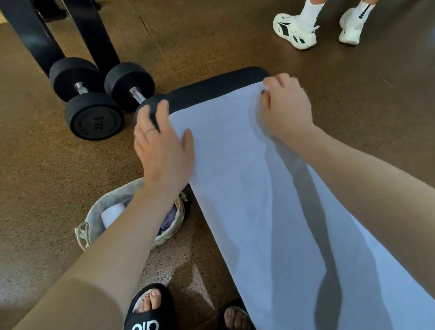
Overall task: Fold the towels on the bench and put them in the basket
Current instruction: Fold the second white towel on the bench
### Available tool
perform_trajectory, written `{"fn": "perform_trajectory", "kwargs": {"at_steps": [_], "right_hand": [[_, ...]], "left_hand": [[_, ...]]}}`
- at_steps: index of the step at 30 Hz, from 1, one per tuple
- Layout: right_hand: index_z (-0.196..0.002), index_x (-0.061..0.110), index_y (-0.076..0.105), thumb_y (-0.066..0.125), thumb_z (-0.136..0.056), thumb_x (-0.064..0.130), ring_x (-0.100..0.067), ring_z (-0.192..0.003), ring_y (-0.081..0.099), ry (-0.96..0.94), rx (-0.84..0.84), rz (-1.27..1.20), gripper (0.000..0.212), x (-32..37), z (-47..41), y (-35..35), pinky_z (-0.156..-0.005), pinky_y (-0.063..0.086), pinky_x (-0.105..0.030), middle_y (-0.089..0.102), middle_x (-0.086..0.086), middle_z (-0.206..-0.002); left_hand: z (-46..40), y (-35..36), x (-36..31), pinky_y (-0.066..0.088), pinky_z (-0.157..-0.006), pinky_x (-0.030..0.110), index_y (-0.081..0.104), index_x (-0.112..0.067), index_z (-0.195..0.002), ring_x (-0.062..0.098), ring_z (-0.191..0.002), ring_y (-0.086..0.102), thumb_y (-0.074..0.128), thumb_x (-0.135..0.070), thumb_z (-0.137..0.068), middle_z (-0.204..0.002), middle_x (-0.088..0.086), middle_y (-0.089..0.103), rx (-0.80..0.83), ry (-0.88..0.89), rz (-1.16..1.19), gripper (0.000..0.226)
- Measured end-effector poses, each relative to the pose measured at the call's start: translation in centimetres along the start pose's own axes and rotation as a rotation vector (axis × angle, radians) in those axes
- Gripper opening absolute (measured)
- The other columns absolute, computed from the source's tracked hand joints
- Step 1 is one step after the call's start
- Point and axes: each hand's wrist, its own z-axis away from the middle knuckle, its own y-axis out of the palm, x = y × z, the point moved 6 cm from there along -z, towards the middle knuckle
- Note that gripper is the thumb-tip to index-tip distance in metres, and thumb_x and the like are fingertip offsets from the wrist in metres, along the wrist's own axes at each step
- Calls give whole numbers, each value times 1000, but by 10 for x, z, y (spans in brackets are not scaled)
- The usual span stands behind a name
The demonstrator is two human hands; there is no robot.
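Observation:
A pale blue-white towel lies spread flat along the black padded bench, covering all but its far end. My left hand rests flat with fingers apart on the towel's far left corner. My right hand pinches the towel's far right corner between curled fingers. A woven basket with a grey liner stands on the floor left of the bench, under my left forearm. It holds a white folded towel and some purple cloth.
Two black dumbbells lie on the floor beyond the basket, beside black metal frame legs. Another person's feet in white shoes stand at the far right. My sandalled feet are at the bottom.

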Motion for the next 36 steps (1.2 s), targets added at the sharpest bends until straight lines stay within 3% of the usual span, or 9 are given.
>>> {"fn": "perform_trajectory", "kwargs": {"at_steps": [3,5,8,13,17,20,23,29,36], "right_hand": [[-139,4,47,10,-92,49,-37,-129,44,39,212,9,75,8,4,21,-105,37,-43,48,-20,-140],[-157,8,23,13,-99,53,-33,-151,18,104,327,12,75,7,1,32,-123,17,-45,21,-18,-163],[-162,15,6,16,-103,57,-28,-155,-1,149,349,25,73,6,-2,36,-125,5,-47,2,-13,-168],[-162,16,4,15,-103,57,-28,-156,-1,154,345,9,72,9,2,30,-126,4,-46,1,-13,-169],[-161,14,16,20,-107,45,-31,-155,11,218,96,-32,62,18,32,-22,-125,10,-45,17,-13,-167],[-162,15,12,15,-106,44,-28,-155,7,265,184,-83,63,24,100,-28,-125,7,-43,12,-11,-168],[-162,17,9,16,-106,45,-27,-156,0,320,284,-28,63,3,163,-23,-126,0,-43,4,-10,-169],[-160,15,18,19,-106,44,-32,-154,8,451,249,-36,62,-34,255,-61,-124,7,-46,14,-15,-166],[-160,21,17,19,-106,44,-31,-152,13,511,299,11,58,-75,343,-92,-122,12,-49,14,-11,-167]], "left_hand": [[12,19,-16,11,-125,45,25,-15,-158,35,-154,7,40,-48,-103,-167,17,9,152,236,-171,66],[11,33,-8,6,-126,41,11,-19,-162,26,-156,-6,33,-58,-102,-170,9,-4,262,187,-171,75],[7,41,1,5,-124,36,-1,-19,-162,18,-155,-14,38,-65,-98,-169,-2,-15,294,121,-34,88],[7,46,6,6,-126,39,-2,-17,-162,18,-155,-13,52,-59,-96,-168,-3,-18,301,52,207,95],[12,36,1,-2,-125,47,-8,-23,-161,29,-155,-14,35,-65,-99,-168,8,-19,279,-14,-101,86],[40,29,-34,-4,-125,48,-8,-25,-161,31,-155,-12,28,-64,-100,-168,11,-15,262,185,-235,82],[84,43,-59,-5,-125,45,-7,-27,-162,29,-155,-14,19,-70,-97,-168,7,-17,433,405,-300,82],[104,29,-59,1,-126,48,-8,-23,-162,33,-155,-10,12,-74,-94,-168,12,-15,465,380,-498,87],[235,29,-125,-10,-124,49,-17,-32,-159,26,-152,-25,22,-77,-94,-165,3,-28,752,680,-439,88]]}}
